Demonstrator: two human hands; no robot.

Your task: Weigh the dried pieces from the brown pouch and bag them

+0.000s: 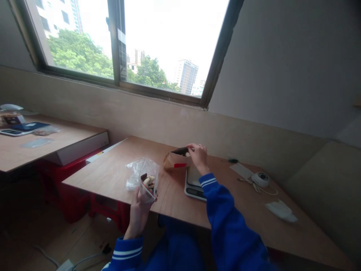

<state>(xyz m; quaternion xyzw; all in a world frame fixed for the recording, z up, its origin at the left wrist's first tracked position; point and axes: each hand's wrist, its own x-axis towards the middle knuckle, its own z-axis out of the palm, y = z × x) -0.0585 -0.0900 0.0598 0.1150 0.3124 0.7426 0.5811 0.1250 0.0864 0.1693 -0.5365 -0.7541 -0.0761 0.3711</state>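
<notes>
Grasping a clear bag (152, 189) of pale and dark pieces (149, 181) firmly in the left hand (139, 211), in the head view, upright at the front edge of the wooden table (100, 175). Reaching with the right hand (199, 158) to the mouth of an open brown package (170, 162), impossible to tell whether pinching anything, with a scale (194, 193) just beside the package and loose clear plastic (132, 178) behind the bag.

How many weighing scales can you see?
2: the near scale, on the table in front, partly covered by the right sleeve; the far scale, on the table at left.
</notes>
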